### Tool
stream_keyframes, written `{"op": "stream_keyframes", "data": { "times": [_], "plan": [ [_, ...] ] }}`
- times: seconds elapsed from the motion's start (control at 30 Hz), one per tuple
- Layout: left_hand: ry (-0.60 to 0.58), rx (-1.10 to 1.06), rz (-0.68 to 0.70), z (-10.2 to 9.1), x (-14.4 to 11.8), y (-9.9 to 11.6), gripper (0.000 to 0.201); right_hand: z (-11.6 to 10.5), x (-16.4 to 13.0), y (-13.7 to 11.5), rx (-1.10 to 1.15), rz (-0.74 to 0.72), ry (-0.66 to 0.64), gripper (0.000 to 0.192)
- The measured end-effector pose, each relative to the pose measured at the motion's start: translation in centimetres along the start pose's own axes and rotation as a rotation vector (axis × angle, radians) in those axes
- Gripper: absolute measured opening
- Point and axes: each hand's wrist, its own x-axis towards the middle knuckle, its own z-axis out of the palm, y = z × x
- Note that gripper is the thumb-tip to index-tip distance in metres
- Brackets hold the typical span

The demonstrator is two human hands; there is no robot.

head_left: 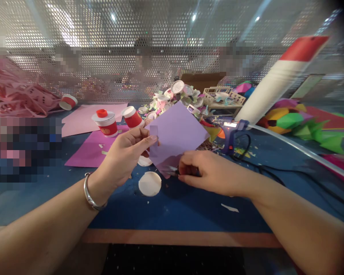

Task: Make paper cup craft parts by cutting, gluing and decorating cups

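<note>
My left hand pinches the left edge of a lilac paper sheet held tilted above the blue table. A silver bangle sits on that wrist. My right hand is closed at the sheet's lower corner around a small dark tool, probably scissors, mostly hidden by the fingers. Below the sheet a white paper disc lies flat on the table, and part of a second white disc shows under my left hand.
Red-and-white paper cups stand on pink and magenta sheets at left. A blue glue gun with a black cord lies right of the sheet. Behind: a heap of cut paper scraps, coloured folded shapes, a mesh wall.
</note>
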Motion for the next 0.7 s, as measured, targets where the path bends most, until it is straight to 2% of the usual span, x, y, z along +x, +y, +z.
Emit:
{"op": "stream_keyframes", "data": {
  "times": [0.17, 0.27, 0.37, 0.47, 0.7],
  "plan": [
    [0.028, -0.114, 0.028, 0.2, -0.1, 0.0, 0.011, -0.5, -0.1, -0.2, 0.370, 0.094, 0.075, 0.017],
    [-0.040, -0.177, -0.027, 0.7, -0.5, -0.1, 0.013, -0.4, -0.1, -0.2, 0.495, 0.061, 0.154, 0.021],
    [-0.146, -0.279, -0.127, 1.3, -0.9, -0.2, 0.008, -0.1, 0.2, -0.2, 0.568, 0.026, 0.177, 0.022],
    [-0.226, -0.352, -0.155, 1.6, -1.2, -0.3, 0.007, 0.2, 0.4, -0.2, 0.599, 0.003, 0.191, 0.022],
    [-0.242, -0.409, -0.160, 1.9, -1.5, 0.4, 0.017, 0.9, 0.0, -0.7, 0.642, -0.102, 0.224, 0.018]
  ]
}}
